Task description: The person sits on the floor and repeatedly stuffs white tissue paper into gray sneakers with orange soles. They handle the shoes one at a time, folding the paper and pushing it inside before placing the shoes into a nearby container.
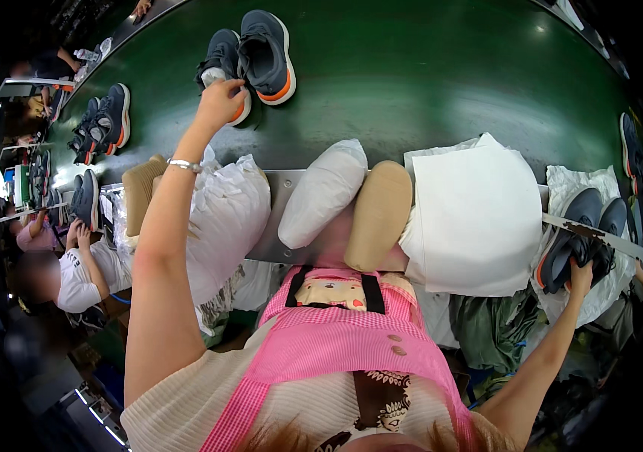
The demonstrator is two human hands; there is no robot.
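so the left hand is stretched out over the green conveyor belt, fingers clenched round the heel of a grey sneaker with an orange and white sole. its twin sits touching it, just right of the fingers. the right hand is way off to the other side, fingers gripping the heel end of another grey sneaker pair that lies on crumpled white paper; can't tell if that paper lines a box or bin, the edge is cut off by the dark rim. a metal strip crosses over those shoes, hiding part of them.

between the two hands there's a row of stuffed white bags, a tan foam pad and a stack of white sheets; no idea what's inside the bags. further left of the left fingers, more grey pairs ride the belt, tiny and bent by the lens. another person sits down there, mostly blurred.
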